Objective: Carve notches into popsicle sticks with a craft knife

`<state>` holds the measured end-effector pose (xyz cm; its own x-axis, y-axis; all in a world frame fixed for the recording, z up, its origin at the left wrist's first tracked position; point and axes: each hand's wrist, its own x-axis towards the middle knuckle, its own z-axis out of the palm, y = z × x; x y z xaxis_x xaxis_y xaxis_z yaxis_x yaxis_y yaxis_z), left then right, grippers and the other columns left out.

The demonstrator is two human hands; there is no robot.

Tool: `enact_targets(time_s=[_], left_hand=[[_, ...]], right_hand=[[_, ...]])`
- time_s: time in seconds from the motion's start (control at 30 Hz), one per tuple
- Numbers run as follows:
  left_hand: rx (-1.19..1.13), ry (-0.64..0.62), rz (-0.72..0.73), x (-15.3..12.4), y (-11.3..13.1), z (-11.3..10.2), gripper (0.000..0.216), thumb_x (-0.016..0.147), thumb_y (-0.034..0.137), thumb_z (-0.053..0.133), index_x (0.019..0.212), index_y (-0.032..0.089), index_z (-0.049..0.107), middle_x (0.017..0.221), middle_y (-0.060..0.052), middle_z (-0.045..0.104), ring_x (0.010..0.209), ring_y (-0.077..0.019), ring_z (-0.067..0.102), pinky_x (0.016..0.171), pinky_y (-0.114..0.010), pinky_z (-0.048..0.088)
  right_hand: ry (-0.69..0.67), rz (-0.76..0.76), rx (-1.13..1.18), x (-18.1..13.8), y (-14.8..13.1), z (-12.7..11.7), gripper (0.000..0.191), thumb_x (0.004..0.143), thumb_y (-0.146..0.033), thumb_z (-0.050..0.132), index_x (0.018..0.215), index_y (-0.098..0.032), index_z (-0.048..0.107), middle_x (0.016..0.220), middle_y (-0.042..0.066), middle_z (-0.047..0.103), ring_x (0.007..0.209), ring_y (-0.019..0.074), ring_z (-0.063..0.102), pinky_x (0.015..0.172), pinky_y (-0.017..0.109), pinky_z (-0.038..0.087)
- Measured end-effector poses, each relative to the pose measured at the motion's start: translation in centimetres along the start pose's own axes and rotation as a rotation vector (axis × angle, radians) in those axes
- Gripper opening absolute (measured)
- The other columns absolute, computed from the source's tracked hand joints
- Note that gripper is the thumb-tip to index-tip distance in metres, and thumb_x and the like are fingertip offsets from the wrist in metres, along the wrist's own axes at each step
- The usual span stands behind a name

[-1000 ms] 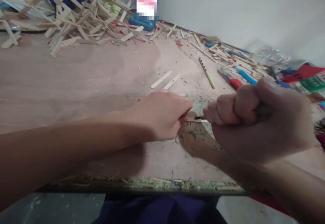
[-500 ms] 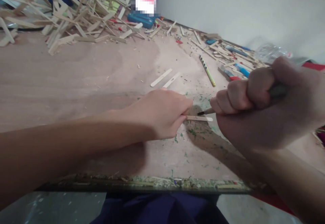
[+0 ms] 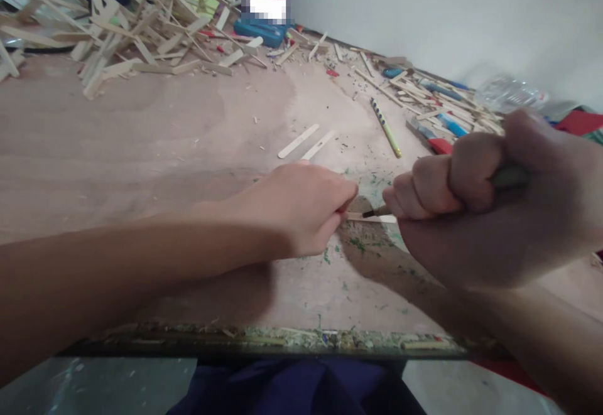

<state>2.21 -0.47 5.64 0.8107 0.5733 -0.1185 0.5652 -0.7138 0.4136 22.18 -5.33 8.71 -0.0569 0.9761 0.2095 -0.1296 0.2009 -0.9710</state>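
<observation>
My left hand [image 3: 306,211] is closed, its fingertips pinching one end of a wooden craft stick [image 3: 354,215] low over the table. The stick's pale far end points right, toward my other hand. My right hand [image 3: 461,201] is wrapped in a fist around a slim pointed hand tool [image 3: 374,212]. Its dark tip lies on or just over the craft stick, close to my left fingertips; I cannot tell if they touch. Most of the tool's grey-green handle is hidden in the fist. Just beyond my left hand lie two loose craft sticks [image 3: 299,140].
A tangled heap of joined craft sticks [image 3: 136,32] fills the back left. A blue case [image 3: 259,32] stands at the back. A yellow-green pencil [image 3: 386,127] lies behind my right hand, near scattered sticks, cutters and a clear plastic bottle [image 3: 511,93]. Green shavings [image 3: 358,244] dot the table [image 3: 188,126].
My right hand has moved slightly left, and the tool's tip has come from just above the craft stick's edge onto or over it. My left hand keeps its pinch.
</observation>
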Motion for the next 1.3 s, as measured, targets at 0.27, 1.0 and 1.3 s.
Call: enact_targets(time_s=[0.27, 1.0, 1.3], left_hand=[[0.005, -0.018, -0.009, 0.1, 0.2, 0.0, 0.02, 0.104, 0.016, 0.07, 0.093, 0.025, 0.057, 0.097, -0.005, 0.079, 0.093, -0.0261, 0.071, 0.081, -0.038, 0.042], [-0.051, 0.06, -0.04, -0.2, 0.1, 0.3, 0.017, 0.104, 0.011, 0.073, 0.092, 0.022, 0.071, 0.093, -0.005, 0.08, 0.087, -0.0243, 0.07, 0.077, -0.035, 0.04], [-0.067, 0.078, -0.018, -0.2, 0.1, 0.4, 0.022, 0.104, 0.01, 0.073, 0.087, 0.023, 0.067, 0.091, -0.005, 0.08, 0.086, -0.0231, 0.068, 0.077, -0.035, 0.038]], right_hand=[[-0.097, 0.012, -0.066, 0.3, -0.2, -0.9, 0.08, 0.102, -0.037, 0.085, 0.059, -0.022, 0.019, 0.05, -0.005, 0.016, 0.045, 0.0082, 0.018, 0.045, 0.03, 0.026], [-0.008, -0.095, 0.011, -0.9, 2.6, 0.3, 0.064, 0.104, -0.047, 0.08, 0.058, -0.028, 0.04, 0.055, -0.007, 0.011, 0.048, 0.0132, 0.009, 0.047, 0.039, 0.018], [-0.177, -0.142, 0.045, -2.2, 4.4, -2.1, 0.04, 0.12, -0.052, 0.081, 0.099, -0.019, 0.071, 0.08, -0.006, 0.062, 0.063, 0.0096, 0.054, 0.061, 0.024, 0.053]])
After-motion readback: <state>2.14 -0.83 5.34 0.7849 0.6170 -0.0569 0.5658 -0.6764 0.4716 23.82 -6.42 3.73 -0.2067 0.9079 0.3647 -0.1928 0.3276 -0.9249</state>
